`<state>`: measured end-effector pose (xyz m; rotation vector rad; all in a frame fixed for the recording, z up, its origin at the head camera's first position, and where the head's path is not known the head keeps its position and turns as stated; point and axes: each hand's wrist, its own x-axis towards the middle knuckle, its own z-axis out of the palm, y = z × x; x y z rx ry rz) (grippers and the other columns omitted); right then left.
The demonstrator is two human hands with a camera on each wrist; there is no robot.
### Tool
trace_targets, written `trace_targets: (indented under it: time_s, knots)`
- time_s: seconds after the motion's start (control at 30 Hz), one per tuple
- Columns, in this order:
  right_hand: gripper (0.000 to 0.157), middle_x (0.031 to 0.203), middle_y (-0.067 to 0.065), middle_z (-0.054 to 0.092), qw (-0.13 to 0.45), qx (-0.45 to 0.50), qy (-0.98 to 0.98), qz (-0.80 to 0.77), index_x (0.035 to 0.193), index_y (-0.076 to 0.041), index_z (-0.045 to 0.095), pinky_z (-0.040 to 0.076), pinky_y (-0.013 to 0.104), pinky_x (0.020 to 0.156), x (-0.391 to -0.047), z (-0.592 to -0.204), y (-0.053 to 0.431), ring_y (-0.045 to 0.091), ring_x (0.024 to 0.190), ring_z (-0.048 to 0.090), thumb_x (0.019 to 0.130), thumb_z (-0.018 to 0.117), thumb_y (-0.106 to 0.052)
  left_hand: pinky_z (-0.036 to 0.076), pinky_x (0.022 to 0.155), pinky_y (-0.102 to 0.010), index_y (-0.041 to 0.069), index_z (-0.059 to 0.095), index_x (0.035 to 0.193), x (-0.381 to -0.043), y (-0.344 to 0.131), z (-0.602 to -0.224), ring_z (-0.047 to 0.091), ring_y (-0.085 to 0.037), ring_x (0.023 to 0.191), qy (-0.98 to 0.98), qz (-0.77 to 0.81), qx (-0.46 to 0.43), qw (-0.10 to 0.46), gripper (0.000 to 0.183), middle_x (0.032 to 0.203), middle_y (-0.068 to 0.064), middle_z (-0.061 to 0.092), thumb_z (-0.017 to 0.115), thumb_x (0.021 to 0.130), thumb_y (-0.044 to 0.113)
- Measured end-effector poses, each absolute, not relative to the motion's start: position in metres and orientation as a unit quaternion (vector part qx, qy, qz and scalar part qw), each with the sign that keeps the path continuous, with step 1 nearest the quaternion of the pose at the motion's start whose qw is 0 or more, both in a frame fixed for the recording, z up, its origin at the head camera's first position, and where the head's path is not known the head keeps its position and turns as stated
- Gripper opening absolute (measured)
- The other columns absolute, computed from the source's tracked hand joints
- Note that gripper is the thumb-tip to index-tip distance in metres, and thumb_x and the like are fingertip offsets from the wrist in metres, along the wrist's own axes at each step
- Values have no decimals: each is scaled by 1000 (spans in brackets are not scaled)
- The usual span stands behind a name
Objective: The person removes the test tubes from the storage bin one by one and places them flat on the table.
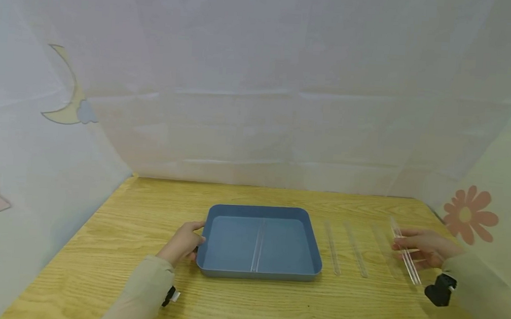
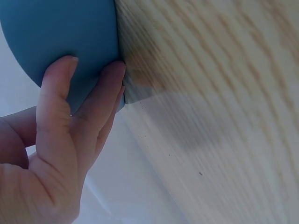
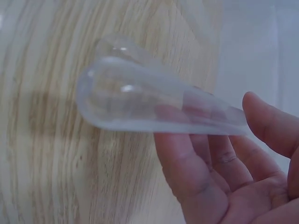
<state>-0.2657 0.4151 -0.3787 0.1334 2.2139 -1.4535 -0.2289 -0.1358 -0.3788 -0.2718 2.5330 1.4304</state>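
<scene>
Pinching a clear stick (image 1: 411,269) above the bench (image 1: 263,308), the right hand (image 1: 428,246) is well right of the blue tray (image 1: 229,241); the left hand (image 1: 184,241) touches its left side, fingers nearly straight.

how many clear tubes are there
At least 4 clear tubes: one in the blue tray, two on the table to its right, one held in the right hand. A faint outline beside that hand may be a fifth, too blurred to tell.

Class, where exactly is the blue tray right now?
In the head view, the blue tray sits near the middle of the wooden table, the left hand touching its left side and clear tubes lying to its right.
</scene>
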Motion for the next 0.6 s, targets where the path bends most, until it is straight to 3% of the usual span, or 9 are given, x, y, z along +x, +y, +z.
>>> trace_targets:
  time_s: [0.3, 0.5, 0.6]
  knots:
    - [73, 100, -4, 65, 228, 45, 820, -523, 145, 19, 3, 53, 46, 78, -268, -381, 419, 20, 90, 65, 102, 50, -17, 41, 42, -23, 0, 37, 148, -229, -137, -379, 53, -14, 49, 856, 496, -95, 111, 53, 77, -15, 66, 49, 97, -4]
    - [52, 97, -4, 66, 214, 59, 817, -533, 136, 17, 30, 54, 45, 78, -266, -384, 421, 21, 86, 66, 101, 52, -16, 42, 43, -23, 0, 37, 148, -229, -136, -379, 54, -15, 51, 857, 496, -90, 109, 53, 80, -15, 67, 50, 97, -5]
    - [48, 95, -4, 67, 211, 62, 817, -533, 131, 18, 34, 54, 45, 76, -266, -384, 421, 22, 83, 67, 101, 52, -15, 42, 43, -23, -1, 37, 148, -228, -136, -378, 55, -15, 52, 859, 494, -87, 108, 53, 81, -15, 67, 50, 97, -5]
